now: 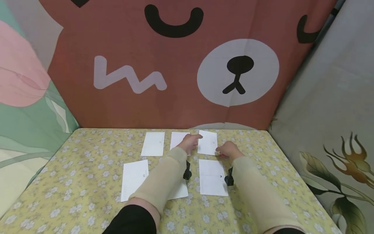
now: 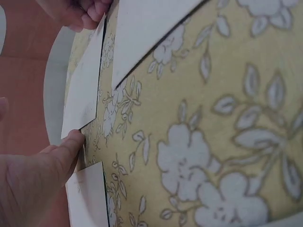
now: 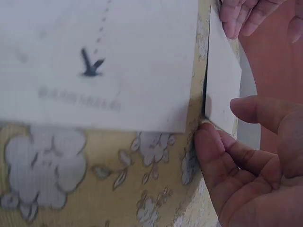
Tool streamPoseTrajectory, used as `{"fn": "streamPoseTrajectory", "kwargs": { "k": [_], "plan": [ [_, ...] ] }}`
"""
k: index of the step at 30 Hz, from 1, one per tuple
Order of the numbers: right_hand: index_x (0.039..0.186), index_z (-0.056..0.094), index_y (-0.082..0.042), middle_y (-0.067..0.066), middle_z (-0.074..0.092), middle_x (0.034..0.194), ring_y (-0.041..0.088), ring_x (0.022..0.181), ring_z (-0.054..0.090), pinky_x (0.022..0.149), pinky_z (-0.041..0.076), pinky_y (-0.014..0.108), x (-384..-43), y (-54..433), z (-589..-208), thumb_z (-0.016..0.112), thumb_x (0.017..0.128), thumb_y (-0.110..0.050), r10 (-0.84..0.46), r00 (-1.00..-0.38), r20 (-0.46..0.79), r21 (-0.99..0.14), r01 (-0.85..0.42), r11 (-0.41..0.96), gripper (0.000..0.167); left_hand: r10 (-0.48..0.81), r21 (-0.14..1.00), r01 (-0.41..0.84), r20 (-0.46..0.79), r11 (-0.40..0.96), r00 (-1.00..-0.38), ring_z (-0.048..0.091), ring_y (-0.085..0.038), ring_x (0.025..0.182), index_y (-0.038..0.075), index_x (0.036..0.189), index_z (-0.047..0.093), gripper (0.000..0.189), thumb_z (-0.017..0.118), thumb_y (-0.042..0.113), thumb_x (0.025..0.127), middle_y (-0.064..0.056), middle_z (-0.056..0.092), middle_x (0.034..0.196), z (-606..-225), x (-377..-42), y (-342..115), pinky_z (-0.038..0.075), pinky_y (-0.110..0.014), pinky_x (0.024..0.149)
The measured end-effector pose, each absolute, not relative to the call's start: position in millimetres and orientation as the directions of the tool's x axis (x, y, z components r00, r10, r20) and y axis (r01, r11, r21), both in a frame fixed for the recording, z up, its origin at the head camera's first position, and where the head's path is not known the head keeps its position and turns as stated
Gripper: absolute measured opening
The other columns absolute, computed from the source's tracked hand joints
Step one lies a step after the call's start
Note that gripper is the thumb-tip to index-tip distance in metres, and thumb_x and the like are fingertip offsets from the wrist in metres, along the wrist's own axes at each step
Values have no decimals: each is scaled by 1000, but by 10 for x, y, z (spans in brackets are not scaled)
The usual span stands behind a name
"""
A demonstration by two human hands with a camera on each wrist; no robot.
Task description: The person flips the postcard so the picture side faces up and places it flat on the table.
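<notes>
A white card (image 1: 207,144) lies flat at the right end of the back row, between my two hands. My left hand (image 1: 188,143) reaches over the middle back card (image 1: 176,138) and touches the near card's left edge; in the left wrist view its fingertips (image 2: 75,137) meet a corner. At the lower right corner is my right hand (image 1: 230,149). The right wrist view shows its fingertips (image 3: 208,137) against the card's edge, with the thumb (image 3: 244,108) raised over the card. Closer to me lies a white card with a small dark bird print (image 1: 213,180).
Another white card (image 1: 153,144) lies at the back left. Two more are in the front row: one at the left (image 1: 134,178), and one mostly under my left forearm (image 1: 179,191). A yellow floral cloth (image 1: 87,182) covers the table. Behind it hangs a brown bear-print curtain (image 1: 175,110).
</notes>
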State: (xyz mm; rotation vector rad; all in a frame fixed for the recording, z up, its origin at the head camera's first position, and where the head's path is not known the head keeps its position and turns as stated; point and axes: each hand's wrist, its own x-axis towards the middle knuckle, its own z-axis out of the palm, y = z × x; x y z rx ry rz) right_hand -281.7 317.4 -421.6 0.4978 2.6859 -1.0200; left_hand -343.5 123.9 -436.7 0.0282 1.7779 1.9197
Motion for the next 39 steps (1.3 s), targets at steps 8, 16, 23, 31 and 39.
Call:
{"fn": "streamPoseTrajectory", "kwargs": {
  "k": [8,16,23,31,39],
  "plan": [
    [67,66,-4,4,61,61,14,55,56,65,50,32,-2855,3144,-4274,66,92,-9,280,-892,-354,-625,449,639,26,354,912,-403,-355,-70,-865,42,-34,138,-8,157,26,75,66,17,99,-28,35,155,-4395,-3443,1260,37,-38,115],
    [67,63,-6,2,59,59,13,54,53,58,45,28,-2816,3133,-4350,69,88,-3,329,-882,-339,-666,471,578,22,353,879,-455,-385,-140,-852,36,-38,146,-5,161,19,81,67,14,98,-29,33,156,-4418,-3430,1267,40,-38,113],
    [81,66,3,3,57,67,13,58,53,59,47,27,-2803,3138,-4410,65,90,1,336,-893,-300,-738,440,512,9,342,870,-465,-392,-164,-854,42,-39,142,-5,161,19,79,66,13,100,-31,36,154,-4421,-3438,1266,44,-39,111],
    [124,59,7,16,59,107,18,78,57,72,53,30,-2809,3090,-4464,59,96,1,332,-901,-279,-851,393,350,29,273,886,-421,-364,-194,-891,50,-21,100,-6,145,45,56,68,12,96,-15,52,123,-4407,-3424,1256,51,-36,98],
    [132,53,6,21,53,124,21,88,56,81,51,35,-2747,3087,-4464,55,101,-1,311,-909,-277,-901,358,244,31,344,930,-332,-262,-161,-902,55,-15,83,-7,135,59,34,55,10,105,-6,58,94,-4332,-3464,1202,50,-30,81]
  ]
}}
